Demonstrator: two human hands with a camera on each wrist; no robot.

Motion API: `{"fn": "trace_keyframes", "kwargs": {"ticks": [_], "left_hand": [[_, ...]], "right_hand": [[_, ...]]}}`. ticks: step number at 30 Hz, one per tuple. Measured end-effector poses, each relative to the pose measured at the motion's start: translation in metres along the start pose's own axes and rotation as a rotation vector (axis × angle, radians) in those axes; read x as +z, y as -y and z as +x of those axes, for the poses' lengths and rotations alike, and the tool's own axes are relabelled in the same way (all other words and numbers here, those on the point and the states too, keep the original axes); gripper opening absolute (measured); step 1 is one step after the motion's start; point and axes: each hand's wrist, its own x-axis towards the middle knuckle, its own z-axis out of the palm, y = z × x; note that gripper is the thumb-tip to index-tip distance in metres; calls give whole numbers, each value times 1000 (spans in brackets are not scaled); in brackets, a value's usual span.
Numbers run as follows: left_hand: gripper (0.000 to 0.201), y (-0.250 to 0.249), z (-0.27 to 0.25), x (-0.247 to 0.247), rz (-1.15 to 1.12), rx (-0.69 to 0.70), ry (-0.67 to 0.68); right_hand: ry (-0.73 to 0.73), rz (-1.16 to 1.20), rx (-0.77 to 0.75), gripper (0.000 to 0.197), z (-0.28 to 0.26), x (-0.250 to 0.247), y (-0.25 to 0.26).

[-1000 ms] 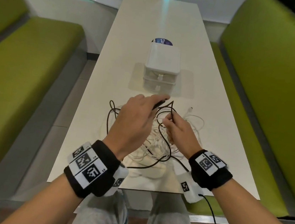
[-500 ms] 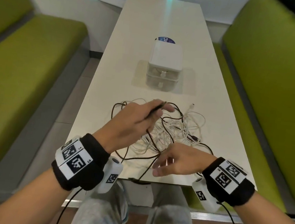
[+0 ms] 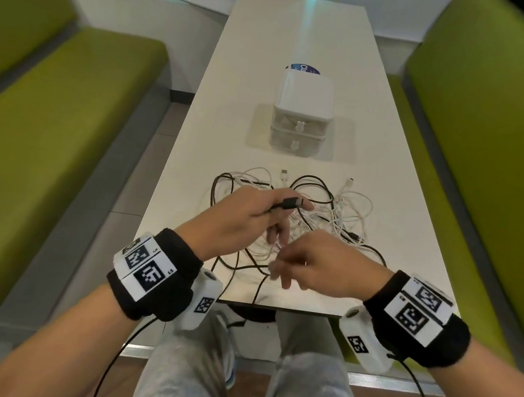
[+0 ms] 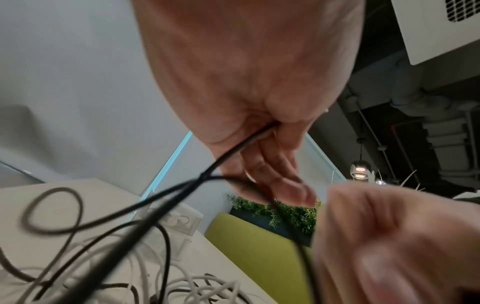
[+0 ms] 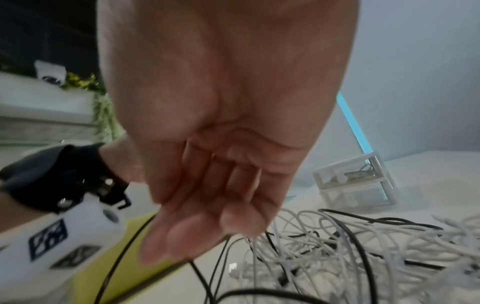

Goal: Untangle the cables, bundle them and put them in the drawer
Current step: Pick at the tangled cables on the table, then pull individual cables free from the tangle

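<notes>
A tangle of black cable (image 3: 314,180) and white cables (image 3: 352,206) lies on the near half of the white table (image 3: 291,30). My left hand (image 3: 269,209) hovers over it and pinches the black cable's plug end (image 3: 290,202) between thumb and fingers; the left wrist view shows the cable (image 4: 233,152) running out of that grip. Close to the table's near edge, my right hand (image 3: 291,268) hangs with loosely curved fingers (image 5: 241,222). A black strand (image 5: 197,273) passes just under its thumb, not pinched. The small white drawer unit (image 3: 304,98) stands farther back, both drawers closed.
Green upholstered benches (image 3: 48,126) flank the table on both sides. A blue round sticker (image 3: 303,68) lies behind the drawer unit. One black loop (image 3: 256,283) droops over the near table edge. Wrist-camera cords hang by my knees.
My right hand let go of the black loop in the tangle and drew back to the near edge. The left hand kept the plug end and shifted slightly toward me.
</notes>
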Motion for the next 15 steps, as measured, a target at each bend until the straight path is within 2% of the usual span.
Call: {"fn": "trace_keyframes", "kwargs": {"ticks": [2,3,4,7,8,10,13,15], "left_hand": [[29,-3,-2,-2,-78,9,-89],[28,-5,-3,-3,-129,13,-129],[28,-8,-4,-4,-172,20,-160],[37,-14,-8,-6,-226,51,-210],[40,-16,-8,-5,-245,65,-216],[45,-19,-10,-5,-288,89,-223],[47,-22,-12,-7,-303,95,-232],[45,-21,-14,-12,-291,87,-252]], "right_hand": [[157,-89,44,27,-1,9,-5],[161,-114,71,28,-2,12,-8],[103,-145,86,28,-1,13,-11],[-225,-148,72,19,3,6,-12],[-273,-125,53,19,5,4,-7],[-219,-155,30,27,13,6,2],[-107,-298,57,24,29,27,4],[-85,-243,35,24,29,38,2]]}}
